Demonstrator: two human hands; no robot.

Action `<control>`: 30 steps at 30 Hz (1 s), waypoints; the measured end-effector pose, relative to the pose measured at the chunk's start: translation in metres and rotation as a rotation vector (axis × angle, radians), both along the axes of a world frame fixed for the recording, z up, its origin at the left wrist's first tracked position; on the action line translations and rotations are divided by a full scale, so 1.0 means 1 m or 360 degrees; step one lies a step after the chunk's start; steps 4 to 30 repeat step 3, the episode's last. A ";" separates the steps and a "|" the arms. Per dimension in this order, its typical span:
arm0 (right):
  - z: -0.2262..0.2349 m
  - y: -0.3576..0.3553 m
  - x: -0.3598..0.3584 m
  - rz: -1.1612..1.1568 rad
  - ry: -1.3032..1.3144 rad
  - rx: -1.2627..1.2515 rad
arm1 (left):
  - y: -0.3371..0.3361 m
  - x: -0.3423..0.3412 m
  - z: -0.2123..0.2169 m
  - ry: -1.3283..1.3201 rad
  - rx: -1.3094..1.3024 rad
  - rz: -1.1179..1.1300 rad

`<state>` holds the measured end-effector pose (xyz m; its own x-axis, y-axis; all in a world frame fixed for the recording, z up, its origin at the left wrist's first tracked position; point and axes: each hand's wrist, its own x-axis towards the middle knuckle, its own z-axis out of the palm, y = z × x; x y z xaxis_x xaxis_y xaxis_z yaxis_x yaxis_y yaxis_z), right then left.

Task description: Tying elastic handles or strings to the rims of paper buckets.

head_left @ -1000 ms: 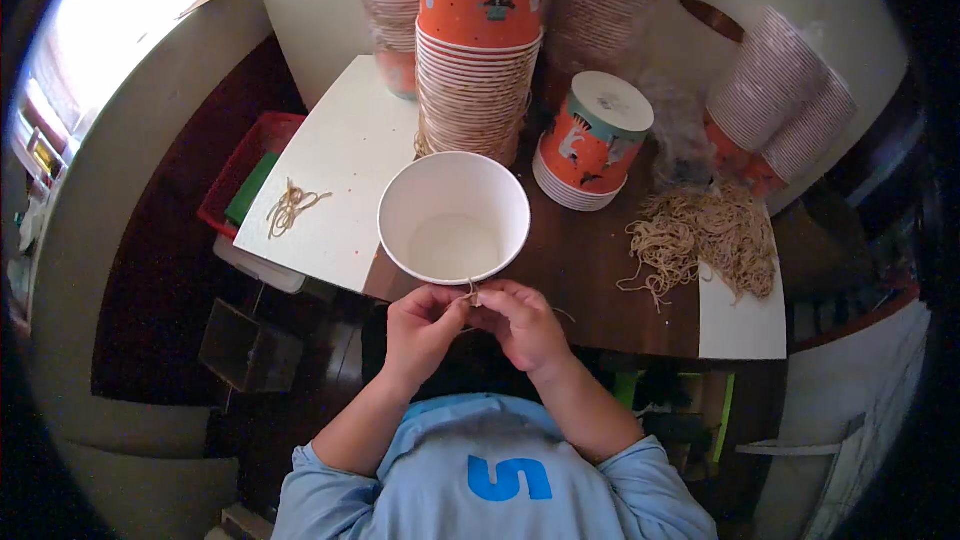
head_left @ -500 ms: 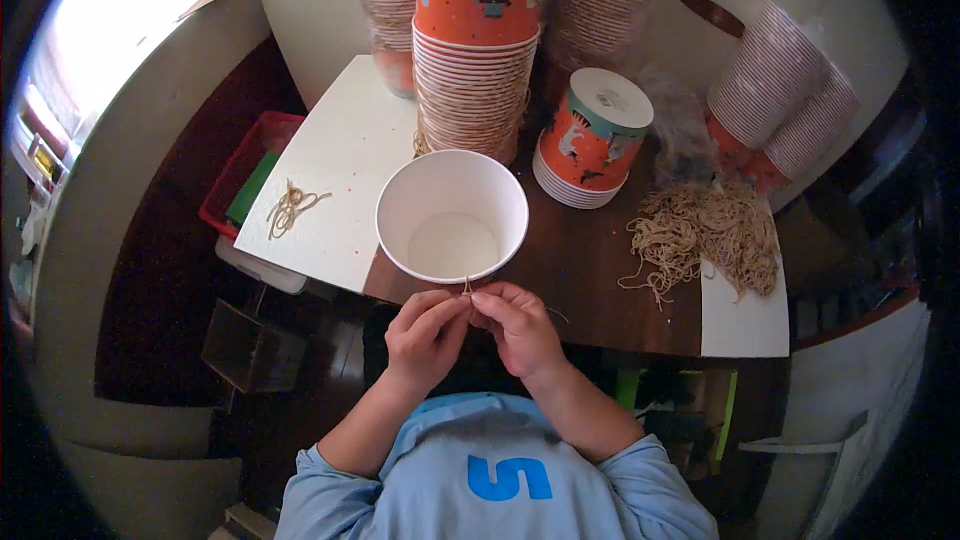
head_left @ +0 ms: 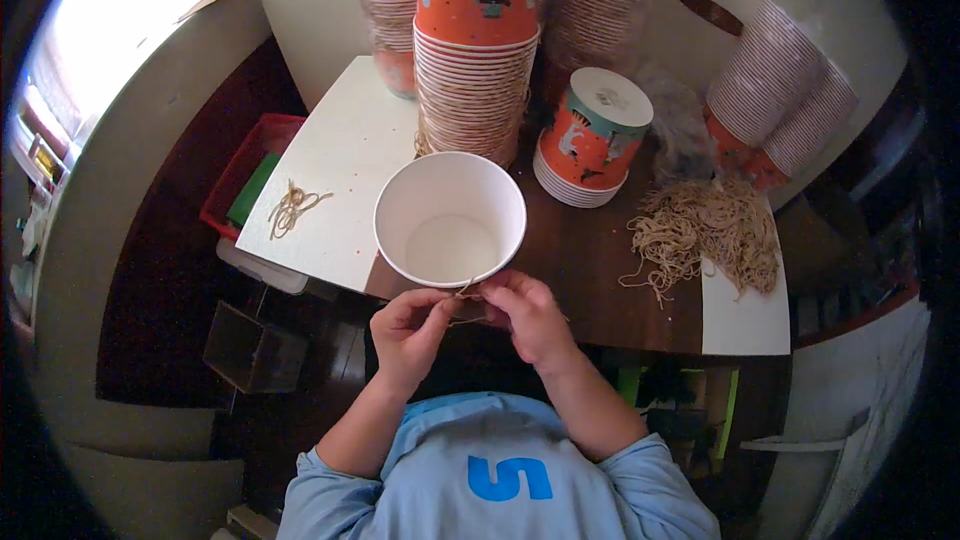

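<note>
Both hands, left hand point(head_left: 408, 332) and right hand point(head_left: 528, 317), pinching one thin rubber band point(head_left: 463, 295) together just below white paper cup point(head_left: 450, 219) at near bench point(head_left: 590, 260) edge; loose band pile point(head_left: 705, 233) lying well right

Well beyond the grip, at the far side of the dark tabletop point(head_left: 590, 260), a tall stack of orange printed paper cups point(head_left: 478, 50) stands upright. Just to its right sits a short stack of cups topped with a white lid point(head_left: 592, 135). Farther right, a loose heap of tan rubber bands point(head_left: 705, 235) partly overlaps a white sheet point(head_left: 745, 315), with two leaning cup stacks point(head_left: 785, 100) behind it. Up and to the left of the grip lies a white board point(head_left: 335, 165) carrying a small cluster of rubber bands point(head_left: 290, 208); a red tray point(head_left: 240, 175) shows past its left edge.
</note>
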<state>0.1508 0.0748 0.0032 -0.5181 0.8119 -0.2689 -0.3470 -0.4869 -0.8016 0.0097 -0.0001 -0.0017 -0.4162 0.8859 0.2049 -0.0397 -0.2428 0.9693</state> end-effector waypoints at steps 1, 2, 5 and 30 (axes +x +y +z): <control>0.006 -0.001 0.000 -0.0044 -0.0294 0.0295 | 0.002 -0.001 0.000 0.0023 0.0064 0.0011; 0.010 -0.002 0.001 -0.0088 -0.0588 0.0591 | 0.003 -0.002 0.000 0.0047 0.0128 0.0022; 0.011 -0.001 0.004 -0.0213 -0.1131 0.1156 | 0.002 -0.002 0.004 -0.0001 0.0097 -0.0027; 0.011 -0.001 0.004 -0.0213 -0.1131 0.1156 | 0.002 -0.002 0.004 -0.0001 0.0097 -0.0027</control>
